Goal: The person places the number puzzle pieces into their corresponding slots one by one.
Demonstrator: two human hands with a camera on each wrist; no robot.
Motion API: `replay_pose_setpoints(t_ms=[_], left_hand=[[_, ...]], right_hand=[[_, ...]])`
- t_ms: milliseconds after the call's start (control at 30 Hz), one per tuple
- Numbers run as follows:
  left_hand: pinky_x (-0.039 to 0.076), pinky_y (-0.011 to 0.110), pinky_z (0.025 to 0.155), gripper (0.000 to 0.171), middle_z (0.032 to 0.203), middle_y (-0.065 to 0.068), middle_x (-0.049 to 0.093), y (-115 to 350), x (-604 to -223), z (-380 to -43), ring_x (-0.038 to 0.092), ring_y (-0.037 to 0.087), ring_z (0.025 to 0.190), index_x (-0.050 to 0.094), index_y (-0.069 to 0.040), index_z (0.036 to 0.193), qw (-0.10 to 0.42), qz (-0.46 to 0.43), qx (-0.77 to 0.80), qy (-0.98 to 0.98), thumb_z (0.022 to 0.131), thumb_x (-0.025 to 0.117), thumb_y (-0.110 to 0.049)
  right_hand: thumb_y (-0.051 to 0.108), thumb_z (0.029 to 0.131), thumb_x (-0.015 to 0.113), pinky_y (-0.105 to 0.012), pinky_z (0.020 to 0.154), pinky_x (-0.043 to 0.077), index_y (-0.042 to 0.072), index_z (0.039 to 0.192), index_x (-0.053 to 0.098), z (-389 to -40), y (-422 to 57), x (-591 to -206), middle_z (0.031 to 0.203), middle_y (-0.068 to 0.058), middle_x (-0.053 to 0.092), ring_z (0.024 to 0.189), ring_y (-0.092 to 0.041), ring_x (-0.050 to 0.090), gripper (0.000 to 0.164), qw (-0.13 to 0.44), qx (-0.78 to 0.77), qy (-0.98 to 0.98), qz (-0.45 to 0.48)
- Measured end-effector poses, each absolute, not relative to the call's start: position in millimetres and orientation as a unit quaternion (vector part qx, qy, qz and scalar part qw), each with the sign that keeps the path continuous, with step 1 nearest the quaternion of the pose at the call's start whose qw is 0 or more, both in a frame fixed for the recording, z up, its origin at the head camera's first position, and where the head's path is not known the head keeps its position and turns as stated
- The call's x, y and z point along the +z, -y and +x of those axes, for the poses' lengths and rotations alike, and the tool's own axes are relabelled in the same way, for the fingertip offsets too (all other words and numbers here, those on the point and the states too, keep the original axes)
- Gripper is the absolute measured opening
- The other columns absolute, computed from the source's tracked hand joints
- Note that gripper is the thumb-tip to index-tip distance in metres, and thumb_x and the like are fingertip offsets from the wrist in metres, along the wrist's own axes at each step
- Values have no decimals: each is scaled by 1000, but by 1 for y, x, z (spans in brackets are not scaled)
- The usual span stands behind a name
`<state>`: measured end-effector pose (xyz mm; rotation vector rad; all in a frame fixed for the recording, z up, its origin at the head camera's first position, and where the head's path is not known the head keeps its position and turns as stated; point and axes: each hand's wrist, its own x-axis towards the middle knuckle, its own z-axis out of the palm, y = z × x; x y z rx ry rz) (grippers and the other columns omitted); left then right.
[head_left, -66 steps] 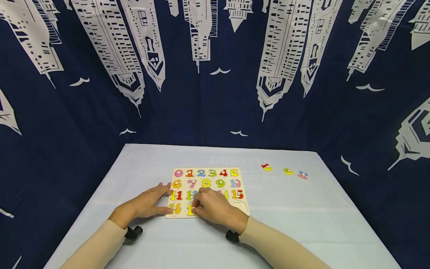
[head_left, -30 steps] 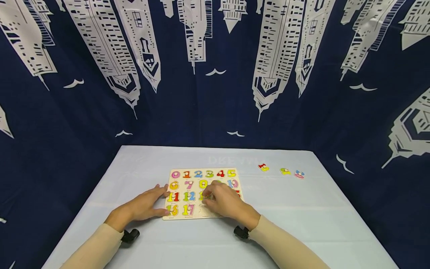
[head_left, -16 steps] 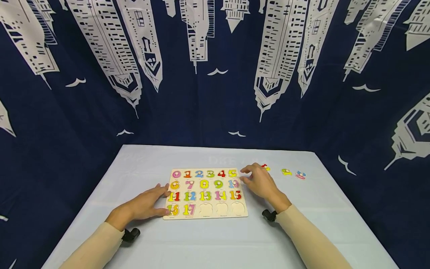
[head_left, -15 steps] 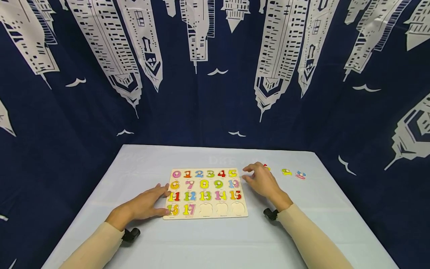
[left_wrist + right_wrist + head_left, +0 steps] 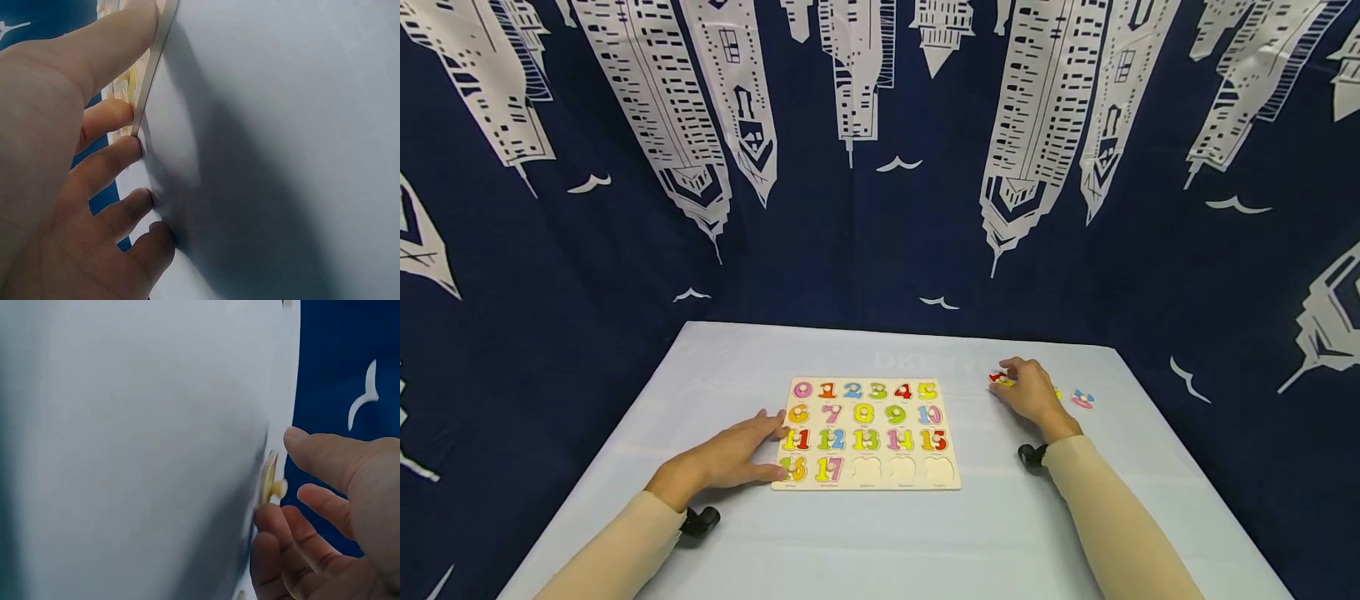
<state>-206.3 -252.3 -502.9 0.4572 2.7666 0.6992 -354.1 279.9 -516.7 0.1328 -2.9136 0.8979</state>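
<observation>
A wooden number puzzle board (image 5: 880,486) lies on the white table, with number pieces 0 to 17 in it and 3 bare recesses at the right of its bottom row. My left hand (image 5: 726,454) rests at the board's left edge, thumb and fingertips on or against it. To the right of the board, my right hand (image 5: 1033,398) is over a red and yellow number piece (image 5: 997,378). In the right wrist view, the thumb and fingers stand apart around this piece's small yellow knob (image 5: 280,488), lower fingertips right at its edge.
A blue and pink number piece (image 5: 1082,399) lies right of my right hand. Between them a yellow-green piece (image 5: 1058,392) is mostly hidden behind that hand. The white table (image 5: 850,550) ends at a dark blue cloth (image 5: 850,275) printed with white buildings and birds.
My right hand has left the board, where piece 17 now shows uncovered, and moved right to the red and yellow piece. My left hand has stayed at the board's edge.
</observation>
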Motion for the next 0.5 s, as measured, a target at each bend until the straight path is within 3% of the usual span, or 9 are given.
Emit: replay_pose_setpoints(t_ms=[100, 200, 333, 500], left_hand=[[31, 74, 143, 91, 189, 23, 39, 252, -504, -206, 29, 52, 179, 57, -10, 170, 126, 153, 238, -951, 98, 94, -51], [31, 74, 143, 91, 188, 24, 39, 251, -504, -206, 29, 51, 179, 58, -11, 170, 125, 150, 237, -952, 97, 95, -51], [32, 74, 143, 83, 189, 22, 40, 250, -504, -207, 30, 51, 179, 63, -13, 164, 123, 150, 234, -953, 97, 95, -50], [31, 73, 143, 80, 190, 20, 39, 251, -505, -207, 29, 50, 179, 65, -14, 162, 125, 151, 235, -952, 98, 95, -50]], right_hand=[[18, 108, 82, -68, 125, 52, -8, 149, 70, -358, -286, -522, 144, -36, 73, 140, -55, 65, 50, 47, 309, 949, 38], [16, 108, 83, -53, 108, 61, -7, 136, 78, -359, -288, -523, 129, -30, 81, 124, -46, 73, 36, 60, 320, 945, 28], [17, 108, 85, -36, 88, 54, -2, 120, 85, -359, -290, -523, 113, -22, 86, 108, -37, 73, 23, 71, 330, 941, 10], [19, 108, 86, -40, 91, 53, 1, 114, 88, -360, -287, -524, 110, -20, 87, 108, -36, 72, 20, 73, 334, 940, 3]])
